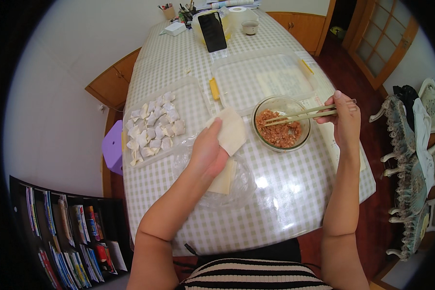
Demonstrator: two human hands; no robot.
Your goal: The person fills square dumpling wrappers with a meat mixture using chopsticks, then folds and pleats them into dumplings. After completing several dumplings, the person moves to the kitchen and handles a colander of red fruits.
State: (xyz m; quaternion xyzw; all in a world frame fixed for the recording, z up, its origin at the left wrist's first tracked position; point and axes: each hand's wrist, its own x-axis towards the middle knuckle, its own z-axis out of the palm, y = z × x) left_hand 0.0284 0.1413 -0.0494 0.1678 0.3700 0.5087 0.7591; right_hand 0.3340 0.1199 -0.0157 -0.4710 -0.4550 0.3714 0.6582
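My left hand point(211, 146) holds a square dough wrapper point(232, 132), thumb on top and fingers beneath. Below that hand, a stack of wrappers point(223, 181) lies on a clear plastic bag point(244, 188), partly covered by my wrist. In my right hand point(346, 119) is a pair of chopsticks point(311, 112). Their tips rest in minced meat filling point(281, 132), inside a glass bowl point(306, 139). Left of my left hand, several folded wontons point(156, 125) sit in rows in a clear plastic tray point(192, 85).
A clear container lid with yellow clips point(246, 59) lies beyond the bowl. Farther back, a phone point(212, 32) stands propped up near a small cup point(250, 28) and pen holders point(187, 12). A purple stool point(113, 148) is at the left, upholstered chairs point(406, 174) at the right.
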